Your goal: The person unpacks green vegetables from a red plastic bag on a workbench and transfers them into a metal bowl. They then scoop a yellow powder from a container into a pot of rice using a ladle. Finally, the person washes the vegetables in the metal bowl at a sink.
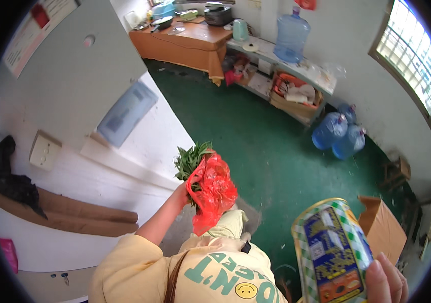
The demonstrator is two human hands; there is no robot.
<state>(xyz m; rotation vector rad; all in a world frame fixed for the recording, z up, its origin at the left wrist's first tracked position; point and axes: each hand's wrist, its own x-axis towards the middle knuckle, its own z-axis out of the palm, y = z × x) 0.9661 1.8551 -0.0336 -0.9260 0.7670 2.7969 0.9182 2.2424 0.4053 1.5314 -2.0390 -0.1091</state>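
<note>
In front of my body, my left hand [181, 196] is closed around a bunch of leafy greens [191, 160] and a crumpled red plastic bag [212, 188]. The leaves stick out at the top and left of the bag. Most of the fingers are hidden behind them. At the lower right my right hand [386, 282] grips a large can [329, 252] from its right side. It has a green-and-white checked pattern, a blue label and a gold rim, and is held close and slightly tilted.
An open cardboard box [382, 227] is beyond the can. Blue water bottles [339, 134] stand by the right wall. A low shelf [321, 78] carries a big water jug [292, 38]. Behind it is a table with an orange cloth [185, 48]. A grey door [74, 76] fills the left.
</note>
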